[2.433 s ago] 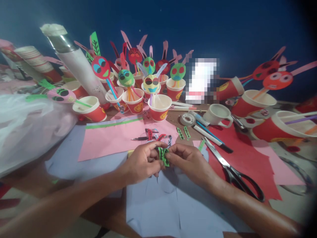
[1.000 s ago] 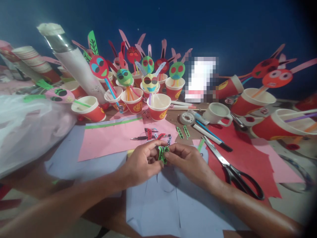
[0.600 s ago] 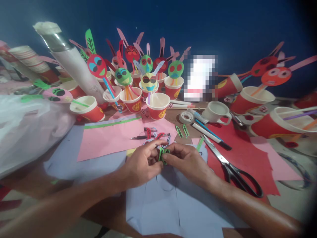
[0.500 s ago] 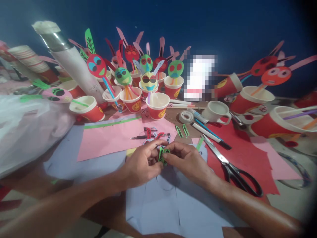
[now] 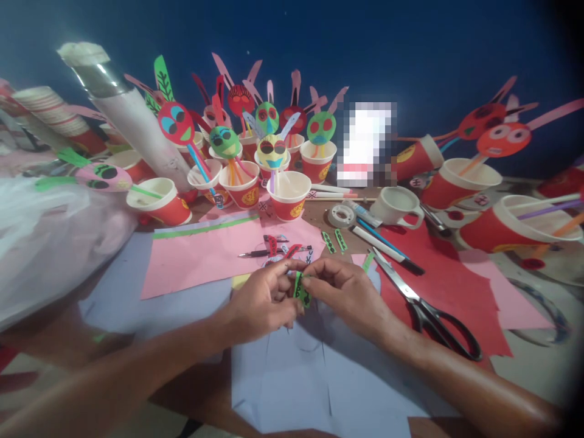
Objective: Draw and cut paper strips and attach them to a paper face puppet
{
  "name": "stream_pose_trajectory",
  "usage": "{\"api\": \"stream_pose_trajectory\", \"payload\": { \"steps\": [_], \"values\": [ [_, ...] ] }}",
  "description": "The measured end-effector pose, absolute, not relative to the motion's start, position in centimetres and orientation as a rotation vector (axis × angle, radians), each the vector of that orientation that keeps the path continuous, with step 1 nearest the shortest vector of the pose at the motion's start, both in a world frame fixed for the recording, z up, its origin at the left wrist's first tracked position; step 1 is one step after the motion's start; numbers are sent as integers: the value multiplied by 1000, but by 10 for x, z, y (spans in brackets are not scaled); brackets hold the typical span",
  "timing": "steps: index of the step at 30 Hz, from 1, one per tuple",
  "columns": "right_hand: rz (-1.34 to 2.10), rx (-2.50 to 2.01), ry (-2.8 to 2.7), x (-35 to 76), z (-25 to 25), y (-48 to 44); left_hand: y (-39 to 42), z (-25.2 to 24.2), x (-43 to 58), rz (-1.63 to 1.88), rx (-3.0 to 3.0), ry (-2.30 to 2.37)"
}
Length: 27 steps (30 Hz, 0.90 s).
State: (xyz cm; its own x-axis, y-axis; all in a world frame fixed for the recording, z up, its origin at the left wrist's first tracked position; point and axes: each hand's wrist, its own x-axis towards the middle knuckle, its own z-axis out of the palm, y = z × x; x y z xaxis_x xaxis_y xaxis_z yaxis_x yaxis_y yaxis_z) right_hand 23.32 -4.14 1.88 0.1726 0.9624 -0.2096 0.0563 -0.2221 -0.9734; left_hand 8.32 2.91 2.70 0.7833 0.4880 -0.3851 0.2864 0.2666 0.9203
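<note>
Between my two hands are small green paper strips (image 5: 301, 291) with black markings, pinched over the blue paper (image 5: 292, 371). My left hand (image 5: 264, 298) is closed, its thumb and fingers at the strips' left side. From the right, my right hand (image 5: 344, 292) pinches them between thumb and forefinger. Just beyond my fingers lie a black pen (image 5: 255, 253) and small red strips (image 5: 294, 250) with dark markings on pink paper (image 5: 205, 255). Two similar green strips (image 5: 334, 241) lie on the table, a little further back.
Scissors (image 5: 413, 298) rest on red paper (image 5: 474, 292) at the right. Behind them are markers, a tape roll (image 5: 342, 215) and a white mug (image 5: 398, 207). Several red paper cups (image 5: 289, 204) with paper faces line the back. A plastic bag (image 5: 59, 237) is at left.
The green strips between my fingers have turned, and more of their marked face now shows. Both hands stay in nearly the same place.
</note>
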Motion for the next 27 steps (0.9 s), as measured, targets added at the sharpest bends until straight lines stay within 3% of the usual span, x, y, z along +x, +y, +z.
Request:
{"api": "stream_pose_trajectory", "payload": {
  "steps": [27],
  "values": [
    [1197,-1375,-1021,239,14,-41,37,23,79,228,1342,839]
  ]
}}
